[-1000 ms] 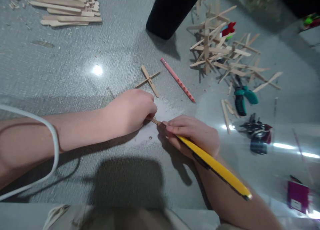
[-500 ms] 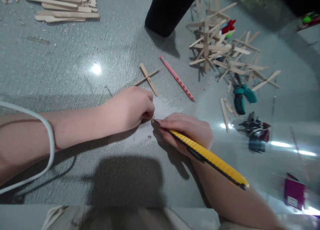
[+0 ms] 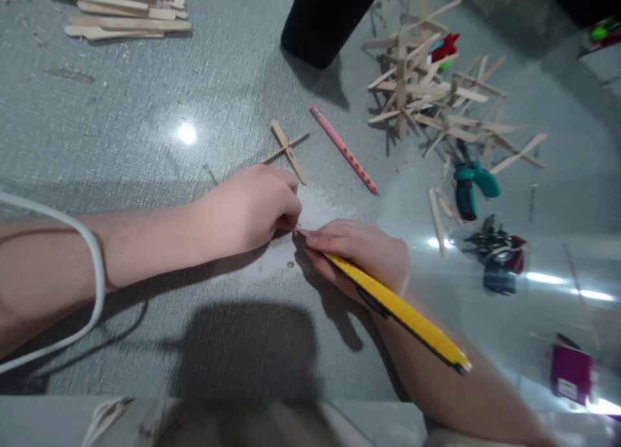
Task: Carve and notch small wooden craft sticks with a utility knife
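The right hand (image 3: 361,250) grips a yellow knife (image 3: 398,303), its front end at a mostly hidden wooden stick (image 3: 297,229) pinched in the left hand (image 3: 257,207), low over the desk (image 3: 233,91). Just beyond lie two crossed sticks (image 3: 287,147) and a pink pencil (image 3: 343,149).

looked like a small craft workspace, at home or in a workshop, impossible to tell which. showed this in a grey textured table (image 3: 121,162), with flat wooden sticks (image 3: 130,25) stacked beyond the left hand (image 3: 250,211), a heap of crossed sticks (image 3: 400,85) and a teal-handled tool (image 3: 466,198) out past the right hand (image 3: 361,250), and a yellow cutter (image 3: 398,311) within its grip.
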Demonstrator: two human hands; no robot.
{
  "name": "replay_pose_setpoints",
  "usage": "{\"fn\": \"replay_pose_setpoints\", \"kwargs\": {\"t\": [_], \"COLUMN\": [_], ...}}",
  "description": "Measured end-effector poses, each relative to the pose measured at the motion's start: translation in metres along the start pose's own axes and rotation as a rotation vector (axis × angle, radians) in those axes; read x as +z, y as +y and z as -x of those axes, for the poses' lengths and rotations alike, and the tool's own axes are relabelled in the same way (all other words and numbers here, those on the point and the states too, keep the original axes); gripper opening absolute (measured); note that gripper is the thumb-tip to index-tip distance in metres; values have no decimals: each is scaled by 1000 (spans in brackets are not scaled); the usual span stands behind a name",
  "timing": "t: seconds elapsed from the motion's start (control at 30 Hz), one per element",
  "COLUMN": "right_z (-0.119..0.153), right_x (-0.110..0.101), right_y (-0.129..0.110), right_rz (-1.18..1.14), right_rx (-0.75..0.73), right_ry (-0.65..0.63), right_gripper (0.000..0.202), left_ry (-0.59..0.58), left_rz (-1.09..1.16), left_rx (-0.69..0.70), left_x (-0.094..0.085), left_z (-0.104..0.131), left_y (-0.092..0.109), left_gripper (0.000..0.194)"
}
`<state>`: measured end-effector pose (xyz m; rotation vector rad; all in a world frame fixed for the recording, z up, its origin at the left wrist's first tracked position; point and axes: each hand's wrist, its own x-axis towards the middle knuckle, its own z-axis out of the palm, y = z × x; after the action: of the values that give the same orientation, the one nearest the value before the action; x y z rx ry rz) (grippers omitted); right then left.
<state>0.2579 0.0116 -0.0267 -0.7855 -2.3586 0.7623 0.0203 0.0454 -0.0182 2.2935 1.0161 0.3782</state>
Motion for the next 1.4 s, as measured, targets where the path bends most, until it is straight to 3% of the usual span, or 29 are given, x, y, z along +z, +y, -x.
{"fn": "replay_pose_setpoints", "kwargs": {"t": [0.63, 0.87, 1.4], "right_z": [-5, -8, -6], "right_x": [0, -4, -7], "right_y": [-4, -15, -18], "right_rz": [89, 178, 296], "right_rx": [-129, -68, -129], "right_ry": [27, -69, -100], "right_gripper": [22, 12, 9], "left_ry": [7, -37, -83], "left_rz": [11, -70, -84], "left_rx": [9, -2, -41], "left_x": [0, -2, -4], "left_z": [-1, -5, -6], "left_y": [0, 4, 7], "left_gripper": [22, 20, 22]}}
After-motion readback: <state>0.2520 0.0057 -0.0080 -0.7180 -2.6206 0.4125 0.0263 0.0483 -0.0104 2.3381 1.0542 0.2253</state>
